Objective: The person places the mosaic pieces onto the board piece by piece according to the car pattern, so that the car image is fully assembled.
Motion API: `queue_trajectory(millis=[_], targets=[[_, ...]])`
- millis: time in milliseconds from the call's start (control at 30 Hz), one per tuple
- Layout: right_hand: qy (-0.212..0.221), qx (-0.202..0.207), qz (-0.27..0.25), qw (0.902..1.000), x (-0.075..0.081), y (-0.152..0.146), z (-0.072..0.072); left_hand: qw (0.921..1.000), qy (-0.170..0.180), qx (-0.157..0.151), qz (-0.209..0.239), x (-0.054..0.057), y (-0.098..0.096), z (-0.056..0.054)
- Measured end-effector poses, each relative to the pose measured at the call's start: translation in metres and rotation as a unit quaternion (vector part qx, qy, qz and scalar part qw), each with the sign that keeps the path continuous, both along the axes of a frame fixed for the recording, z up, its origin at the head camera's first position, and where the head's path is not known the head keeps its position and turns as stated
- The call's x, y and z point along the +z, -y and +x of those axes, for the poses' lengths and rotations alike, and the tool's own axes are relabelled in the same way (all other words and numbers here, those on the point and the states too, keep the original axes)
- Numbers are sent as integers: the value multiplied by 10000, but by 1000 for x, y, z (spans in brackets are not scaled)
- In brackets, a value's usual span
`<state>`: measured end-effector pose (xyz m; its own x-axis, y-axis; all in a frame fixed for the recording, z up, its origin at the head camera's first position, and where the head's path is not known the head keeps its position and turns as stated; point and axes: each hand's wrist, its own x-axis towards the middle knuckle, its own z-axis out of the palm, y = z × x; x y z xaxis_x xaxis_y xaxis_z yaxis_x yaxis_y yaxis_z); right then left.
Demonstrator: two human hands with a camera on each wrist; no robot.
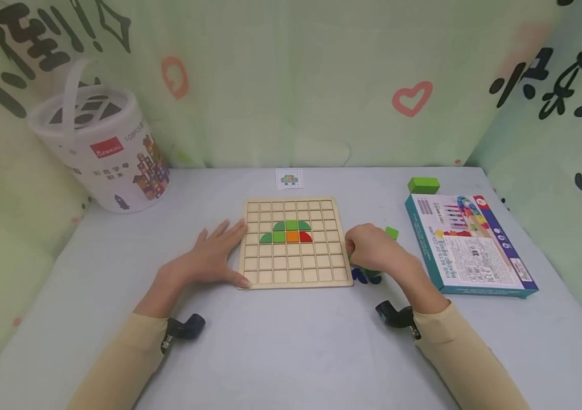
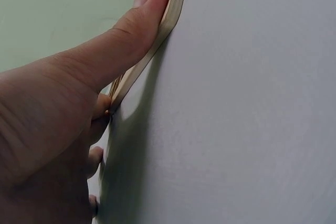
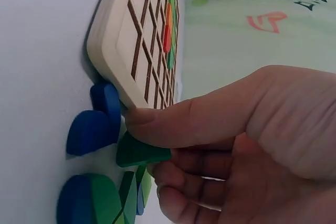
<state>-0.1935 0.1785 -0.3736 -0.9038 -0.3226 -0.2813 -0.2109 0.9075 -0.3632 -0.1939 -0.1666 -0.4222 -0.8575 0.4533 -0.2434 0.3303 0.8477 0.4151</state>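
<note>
A wooden grid board [image 1: 273, 277] lies on the table with a small dome of green blocks [image 1: 279, 237], an orange block [image 1: 292, 236] and a red block [image 1: 305, 236] in its cells. My left hand [image 1: 211, 256] rests along its left edge, fingers spread and thumb [image 2: 123, 40] on the near corner. Beside the right edge, my right hand [image 1: 375, 247] pinches a dark green block [image 3: 139, 151] with a curved side between thumb and fingers. Blue rounded blocks [image 3: 92, 132] and further green pieces [image 3: 105, 198] lie under and around that hand, partly hidden.
A small picture card [image 1: 289, 179] lies behind the board. To the right are a flat puzzle box [image 1: 475, 256], a bright green block [image 1: 423, 185] behind it and a small green block [image 1: 392, 232]. At the back left stands a white bucket [image 1: 111, 154]; a printed curtain [image 1: 291, 85] surrounds the table.
</note>
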Motion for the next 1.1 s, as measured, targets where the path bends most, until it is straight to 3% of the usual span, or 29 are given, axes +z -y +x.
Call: queue_trajectory(millis=[167, 400, 533, 733, 1100], targets=[[-149, 141, -646, 9977, -1, 1, -8, 10000, -14, -14, -33, -1, 2, -1], [-524, -12, -1653, 9849, -10, 13, -21, 10000, -38, 8, -80, -2, 2, -2], [-638, -103, -1870, 9802, -15, 22, -27, 10000, -30, -10, -83, -2, 2, -2], [-448, -179, -2123, 9760, -17, 28, -34, 10000, 5, -9, -99, -1, 0, -1], [-294, -334, -1922, 9803, -20, 29, -36, 10000, 12, 0, -51, -1, 1, -1]])
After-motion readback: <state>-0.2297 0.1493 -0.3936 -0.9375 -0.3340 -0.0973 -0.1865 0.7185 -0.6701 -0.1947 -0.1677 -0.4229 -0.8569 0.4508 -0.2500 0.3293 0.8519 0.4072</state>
